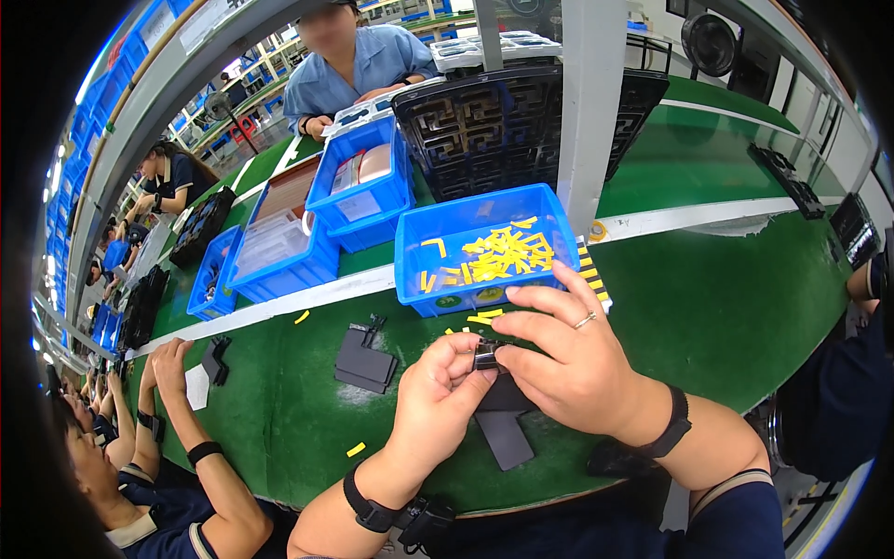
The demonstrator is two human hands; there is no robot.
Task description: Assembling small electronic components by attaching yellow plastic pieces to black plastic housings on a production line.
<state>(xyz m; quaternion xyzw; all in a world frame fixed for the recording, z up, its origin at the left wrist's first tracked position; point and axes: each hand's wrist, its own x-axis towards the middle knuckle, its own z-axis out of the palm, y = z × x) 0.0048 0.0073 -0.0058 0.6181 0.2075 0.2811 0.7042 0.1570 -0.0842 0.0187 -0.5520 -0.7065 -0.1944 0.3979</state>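
In front of me, my left hand (434, 402) pinches a small glossy black part (486, 354) between thumb and fingers. My right hand (579, 365) grips the same part from the other side, with some of its fingers raised. Below both hands is a dark grey angular piece (506, 438); whether it is joined to the black part, I cannot tell. A similar dark grey piece (365, 361) with a small black end lies on the green table to the left. Just beyond my hands sits a blue bin (407, 253) holding many yellow strips (507, 253).
Loose yellow strips (356, 449) are scattered on the green table (708, 317). Blue bins (321, 261) and a black patterned tray (475, 140) stand farther back, near a white post (589, 121). A co-worker's hands (170, 368) are at the left; another person (358, 65) sits opposite.
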